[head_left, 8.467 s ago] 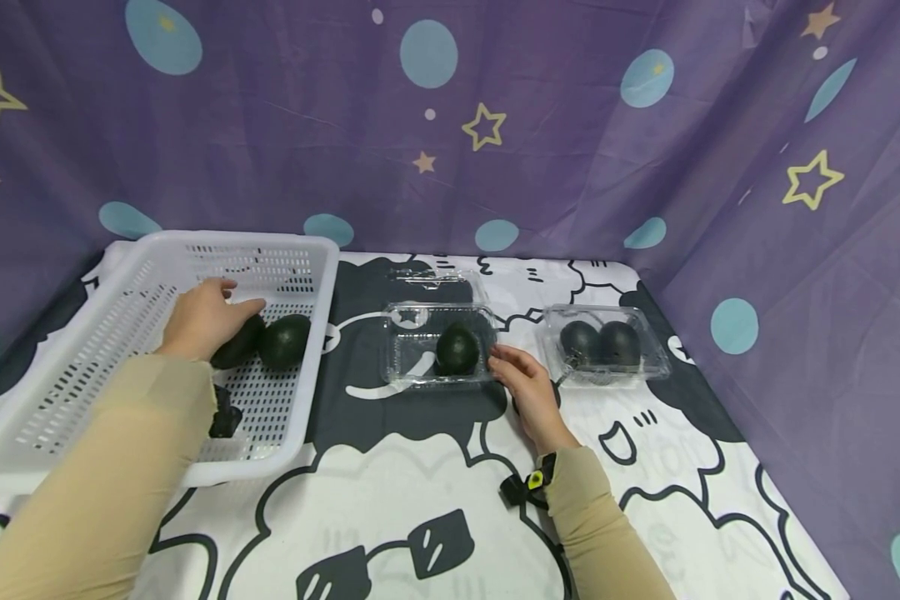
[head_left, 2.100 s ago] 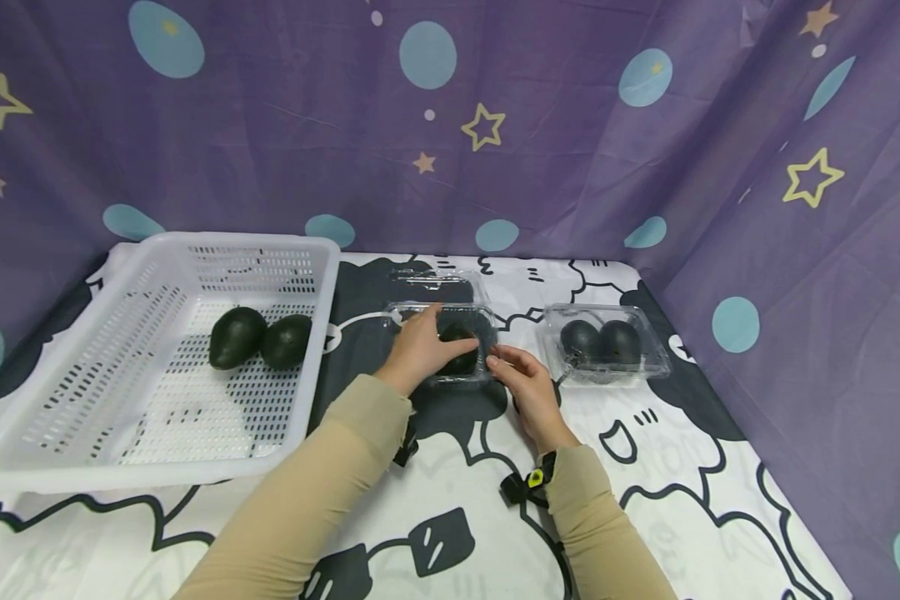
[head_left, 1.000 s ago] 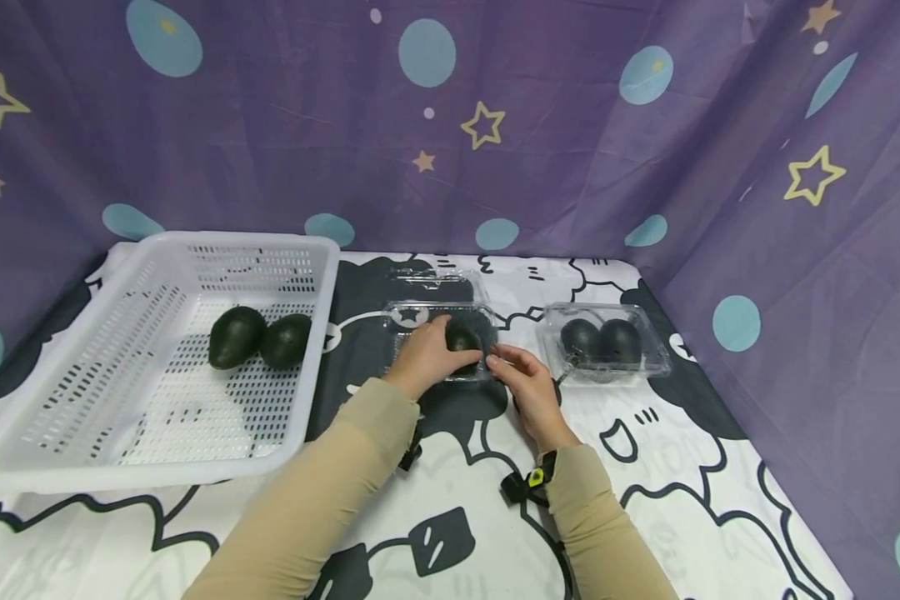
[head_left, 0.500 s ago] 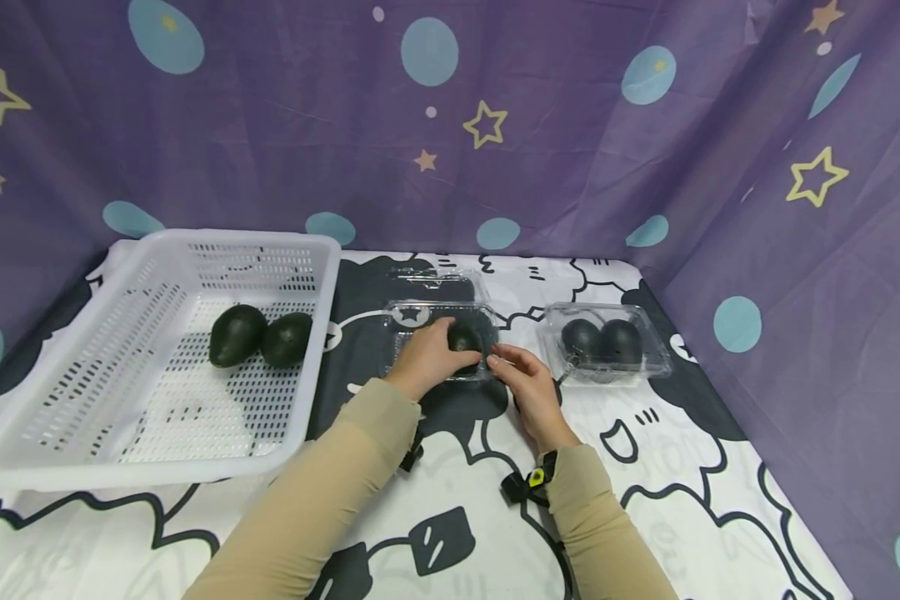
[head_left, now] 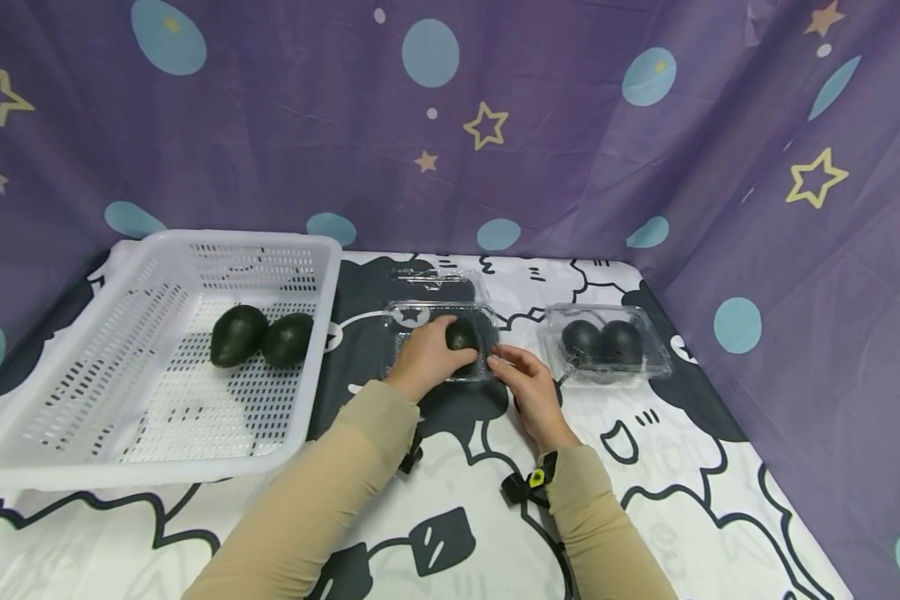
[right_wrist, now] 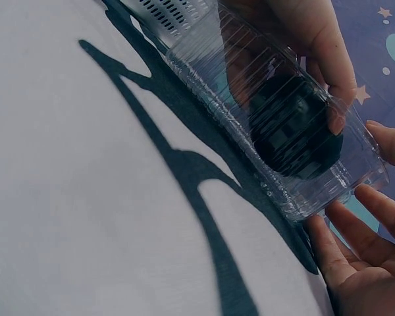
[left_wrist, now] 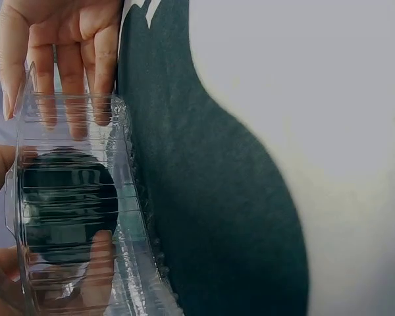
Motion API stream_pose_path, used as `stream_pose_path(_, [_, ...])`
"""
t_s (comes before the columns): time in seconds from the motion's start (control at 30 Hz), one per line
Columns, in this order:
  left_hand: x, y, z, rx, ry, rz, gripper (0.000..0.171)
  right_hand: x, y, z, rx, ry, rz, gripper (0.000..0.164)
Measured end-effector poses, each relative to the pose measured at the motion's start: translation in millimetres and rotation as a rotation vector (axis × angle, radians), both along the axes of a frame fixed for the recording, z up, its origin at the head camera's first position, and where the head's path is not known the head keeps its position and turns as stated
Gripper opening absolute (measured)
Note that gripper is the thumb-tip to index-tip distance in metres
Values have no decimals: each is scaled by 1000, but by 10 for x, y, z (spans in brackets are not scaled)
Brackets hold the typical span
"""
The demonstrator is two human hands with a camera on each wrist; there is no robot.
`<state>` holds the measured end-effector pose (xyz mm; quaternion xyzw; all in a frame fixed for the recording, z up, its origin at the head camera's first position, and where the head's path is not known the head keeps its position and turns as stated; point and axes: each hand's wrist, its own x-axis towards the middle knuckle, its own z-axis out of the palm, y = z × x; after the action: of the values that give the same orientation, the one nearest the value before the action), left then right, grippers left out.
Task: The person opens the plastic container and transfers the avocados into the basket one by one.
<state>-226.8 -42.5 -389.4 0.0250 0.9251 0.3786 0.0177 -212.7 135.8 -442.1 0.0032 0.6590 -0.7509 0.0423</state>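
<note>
In the head view my left hand [head_left: 427, 358] grips a dark green avocado [head_left: 462, 335] inside a clear plastic clamshell box [head_left: 405, 342]. Its thumb and fingers lie around the fruit, also visible through the box wall [left_wrist: 66, 105] in the left wrist view. The box's lid [head_left: 438, 287] is folded back behind it. My right hand [head_left: 527, 387] touches the box's right end. Seen in the right wrist view, the fingers [right_wrist: 355, 230] of that hand are fairly straight against the end wall, and another digit is up by the rim.
At the left stands a white perforated plastic basket [head_left: 161, 417] with two avocados [head_left: 262, 337] in it. A second clamshell box [head_left: 656, 354], lid closed over two avocados [head_left: 602, 343], stands to the right. A purple curtain [head_left: 540, 200] hangs behind the printed cloth [head_left: 375, 517].
From over the basket my left hand has come to the avocado in the middle box, then shifted slightly right with it. My right hand has stayed at the box's end. Both basket avocados remain there.
</note>
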Motion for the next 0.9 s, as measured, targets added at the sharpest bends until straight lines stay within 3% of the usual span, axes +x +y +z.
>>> stream_pose_path(0.27, [0,-18,34,63,7,30,73,7,-6,2,-1,1,-7,43])
stream_pose_path(0.9, [16,-44,165,108,44,57,72,0,16,-15,20,1,4,44])
